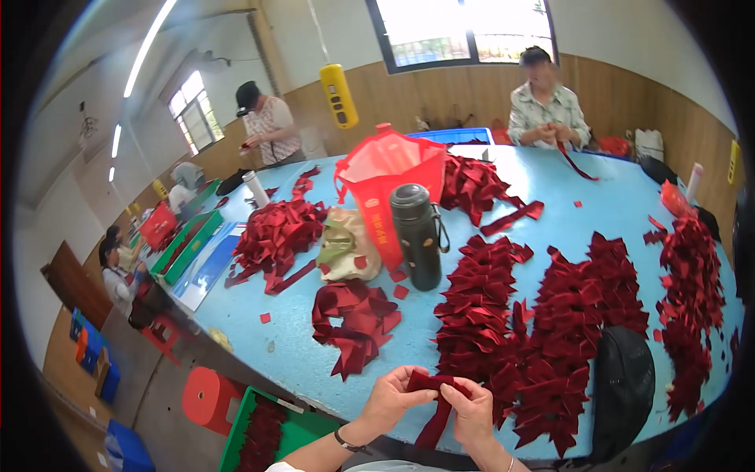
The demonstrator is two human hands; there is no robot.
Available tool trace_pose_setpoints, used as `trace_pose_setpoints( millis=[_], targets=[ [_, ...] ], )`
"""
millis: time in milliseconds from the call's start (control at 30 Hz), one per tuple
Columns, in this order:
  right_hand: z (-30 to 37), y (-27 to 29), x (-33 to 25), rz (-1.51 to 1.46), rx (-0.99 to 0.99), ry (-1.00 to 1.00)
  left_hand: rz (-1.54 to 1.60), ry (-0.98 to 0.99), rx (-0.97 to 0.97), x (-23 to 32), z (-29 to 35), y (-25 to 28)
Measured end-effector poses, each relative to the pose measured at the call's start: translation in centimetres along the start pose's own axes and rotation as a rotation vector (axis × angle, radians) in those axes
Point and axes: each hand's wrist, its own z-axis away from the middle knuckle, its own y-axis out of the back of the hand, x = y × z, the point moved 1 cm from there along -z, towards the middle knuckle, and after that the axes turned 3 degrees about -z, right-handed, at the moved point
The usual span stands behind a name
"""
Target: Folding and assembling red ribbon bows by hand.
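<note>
A dark red velvet ribbon (434, 425) is stretched between my two hands above the table's near edge, one end hanging down. My left hand (395, 400) pinches its folded upper part from the left. From the right, my right hand (472, 411) grips the same fold between thumb and fingers. Just beyond my hands lies a long row of finished red bows (476, 307), with another row of bows (562, 338) to its right. A loose pile of red ribbon pieces (354, 324) sits ahead and to the left.
On the blue table (291, 346) stand a dark thermos (417, 244), a red bag (385, 177) and a beige pouch (346, 248). A black bag (623, 385) lies at the right. Below left are a green crate (236, 440) and red stool (208, 400). Co-workers (546, 110) handle ribbon across the table.
</note>
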Motion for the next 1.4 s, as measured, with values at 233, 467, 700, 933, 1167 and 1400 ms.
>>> trace_pose_setpoints(
  millis=[233,467,700,933,1167,1400],
  targets=[
    [-1.2,-0.7,-1.2,0.018,0.066,0.095,-0.050,-0.007,0.122,0.1,0.2,0.6],
    [-1.2,-1.5,-0.9,-0.011,0.107,0.046,-0.127,-0.032,0.033,0.3,0.9,0.5],
    [-0.3,-3.7,1.8,-0.020,0.107,0.027,-0.144,-0.068,0.018,-2.0,2.5,2.1],
    [-0.3,-4.5,3.0,0.063,0.084,0.031,-0.225,-0.053,0.047,-1.5,3.4,4.1],
    [-1.1,-4.0,4.2,0.084,0.103,0.054,-0.448,-0.063,-0.016,-0.5,3.2,5.8],
    [-1.0,-3.7,4.4,0.098,0.096,0.069,-1.141,-0.558,-0.037,0.9,3.5,6.9]
  ],
)
